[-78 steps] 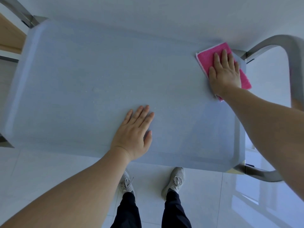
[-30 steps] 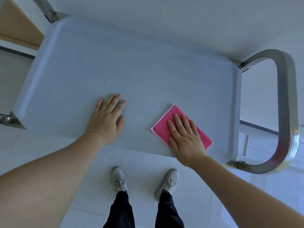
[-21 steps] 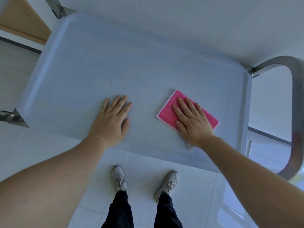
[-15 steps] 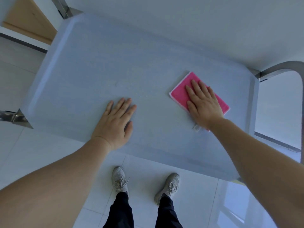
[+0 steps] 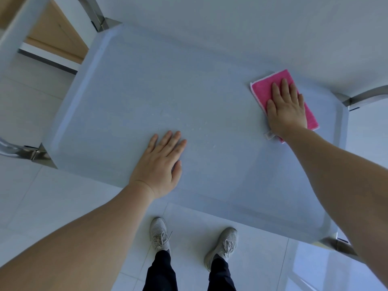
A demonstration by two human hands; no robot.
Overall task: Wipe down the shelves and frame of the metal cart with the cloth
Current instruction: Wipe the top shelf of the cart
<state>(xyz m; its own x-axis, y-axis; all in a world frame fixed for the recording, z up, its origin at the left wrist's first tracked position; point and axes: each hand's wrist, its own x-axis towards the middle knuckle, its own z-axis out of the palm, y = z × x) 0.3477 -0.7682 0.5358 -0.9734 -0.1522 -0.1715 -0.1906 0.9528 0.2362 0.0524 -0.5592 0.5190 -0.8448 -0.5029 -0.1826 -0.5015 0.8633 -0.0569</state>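
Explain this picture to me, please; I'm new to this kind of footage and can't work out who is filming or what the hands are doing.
There is no machine here: a person wears a wide-angle camera on the head, so you look forward and down past their bare arms to their own shoes on the tiled floor. The big pale slab is the top shelf of a metal cart, with shiny frame tubes at its corners. The right hand lies flat on a pink cloth, pressing it onto the shelf near the far right corner; it presses rather than grips. The left hand rests flat and empty on the shelf near the front edge, probably to steady the cart. Faint specks show on the surface between the hands. Nothing else lies on the shelf.
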